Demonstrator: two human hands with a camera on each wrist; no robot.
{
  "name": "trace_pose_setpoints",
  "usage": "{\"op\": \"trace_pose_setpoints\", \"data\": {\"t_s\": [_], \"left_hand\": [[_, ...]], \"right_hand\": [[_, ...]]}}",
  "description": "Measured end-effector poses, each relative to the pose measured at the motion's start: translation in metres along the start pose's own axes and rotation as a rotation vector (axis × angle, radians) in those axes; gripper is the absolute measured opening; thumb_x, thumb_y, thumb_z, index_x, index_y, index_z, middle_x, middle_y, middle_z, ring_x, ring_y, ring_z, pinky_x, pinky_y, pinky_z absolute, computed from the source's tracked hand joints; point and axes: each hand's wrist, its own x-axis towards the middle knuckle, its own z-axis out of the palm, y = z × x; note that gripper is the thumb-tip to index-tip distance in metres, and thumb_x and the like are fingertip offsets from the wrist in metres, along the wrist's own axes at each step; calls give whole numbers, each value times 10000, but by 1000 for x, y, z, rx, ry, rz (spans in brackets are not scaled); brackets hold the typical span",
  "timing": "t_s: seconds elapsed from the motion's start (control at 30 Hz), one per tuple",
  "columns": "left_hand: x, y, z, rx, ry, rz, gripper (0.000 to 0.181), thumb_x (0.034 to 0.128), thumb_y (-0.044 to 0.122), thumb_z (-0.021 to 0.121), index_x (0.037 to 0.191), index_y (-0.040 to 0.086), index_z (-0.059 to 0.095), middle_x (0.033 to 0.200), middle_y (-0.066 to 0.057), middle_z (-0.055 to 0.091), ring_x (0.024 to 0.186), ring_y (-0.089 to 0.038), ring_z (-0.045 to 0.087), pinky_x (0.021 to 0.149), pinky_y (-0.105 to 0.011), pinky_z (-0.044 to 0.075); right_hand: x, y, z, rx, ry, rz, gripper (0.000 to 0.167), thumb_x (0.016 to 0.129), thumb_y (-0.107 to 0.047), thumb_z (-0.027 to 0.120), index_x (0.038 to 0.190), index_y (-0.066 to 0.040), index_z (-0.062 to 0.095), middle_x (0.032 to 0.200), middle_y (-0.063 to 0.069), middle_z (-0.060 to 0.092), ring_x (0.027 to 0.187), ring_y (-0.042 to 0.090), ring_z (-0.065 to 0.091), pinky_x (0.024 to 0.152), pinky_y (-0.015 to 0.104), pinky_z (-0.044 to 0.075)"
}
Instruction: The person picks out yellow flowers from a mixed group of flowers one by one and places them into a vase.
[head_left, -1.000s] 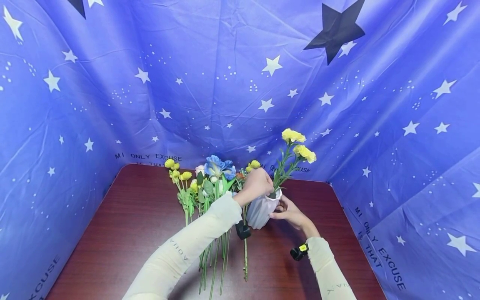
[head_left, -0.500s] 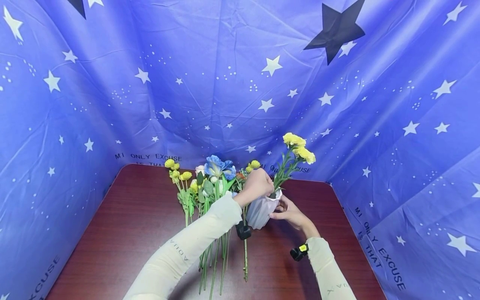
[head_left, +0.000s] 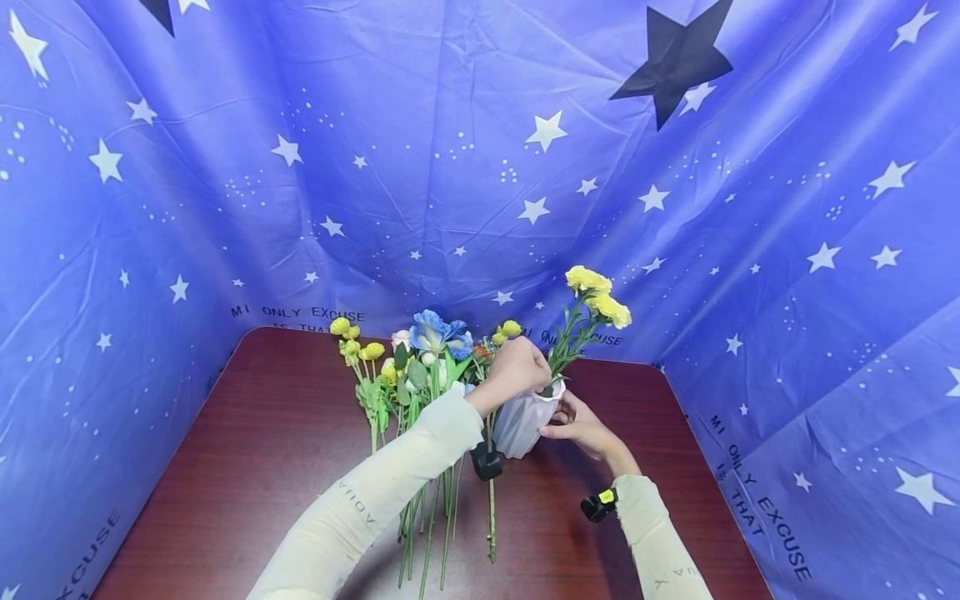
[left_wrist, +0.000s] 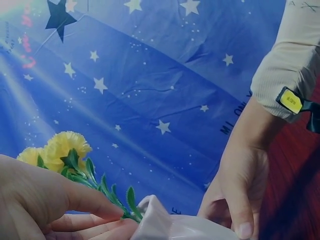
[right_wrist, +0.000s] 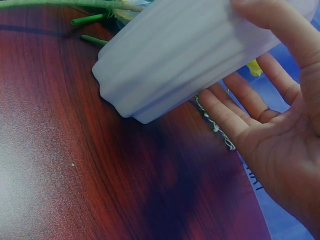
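Note:
A pale ribbed vase leans to the right over the table in the head view. The right hand grips it near the rim, its thumb and fingers round the side; the right wrist view shows this hand and the tilted vase. The left hand, at the mouth, pinches the green stem of the yellow carnations. In the left wrist view the left hand's thumb and fingers meet on that stem beside the vase rim. The stem's lower end is hidden.
Yellow flowers, blue flowers and several long green stems lie left of the vase, partly under the left arm. One thick stem lies nearer the vase. Starry blue cloth surrounds the wooden table.
The yellow carnations have sunk slightly since the earliest frame, and their two blooms sit closer together. The left hand has shifted very slightly; the right hand and vase have stayed in place.

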Motion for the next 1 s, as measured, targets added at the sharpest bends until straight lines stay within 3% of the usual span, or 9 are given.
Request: {"op": "trace_pose_setpoints", "data": {"t_s": [0.4, 0.7, 1.0], "left_hand": [[-2, 1, -12, -32, -18, 34, 75, 824, 80, 769, 826, 137, 818, 635, 22, 725, 528, -52, 604, 508, -165, 472], [-2, -14, -29, 36, 52, 84, 125, 861, 135, 712, 890, 171, 828, 802, 31, 783, 573, -43, 588, 600, -207, 476], [-6, -30, -45, -41, 98, 91, 169, 875, 178, 662, 935, 176, 820, 749, 23, 759, 597, -79, 613, 561, -227, 467]], "right_hand": [[0, 1, -1, -10, -2, -8, 663, 839, 88, 733, 1402, -61, 415, 1167, -36, 667, 1027, 112, 685, 843, 249, 585], [0, 0, 1, -4, 0, -20, 672, 831, 82, 740, 1402, -78, 425, 1163, -33, 679, 1026, 118, 688, 847, 254, 583], [1, 2, 0, -19, 7, -17, 685, 830, 87, 741, 1416, -46, 412, 1153, -27, 671, 1022, 120, 686, 849, 253, 579]]}}
